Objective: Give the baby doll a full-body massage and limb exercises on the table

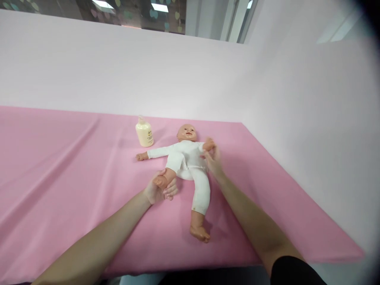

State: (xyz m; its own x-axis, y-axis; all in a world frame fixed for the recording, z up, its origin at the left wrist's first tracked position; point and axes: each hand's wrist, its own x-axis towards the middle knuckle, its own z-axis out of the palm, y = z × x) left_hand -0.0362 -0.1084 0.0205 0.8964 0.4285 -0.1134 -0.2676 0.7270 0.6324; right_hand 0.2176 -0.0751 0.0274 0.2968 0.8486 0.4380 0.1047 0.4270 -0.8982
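Your left hand wraps its fingers around the doll's bent leg, hiding the foot. Your right hand touches its arm, fingers loosely spread. The doll lies mid-table on pink cloth; the lotion bottle's label is unreadable near the far edge, below a pale wall.

Both forearms are bare from wrist to well past the elbow, with no watch, bracelet or glove on either. The left hand and right hand carry no rings that can be made out. A black sleeve covers the right upper arm, ending in a rounded hem. The fingers are bare, with short nails.
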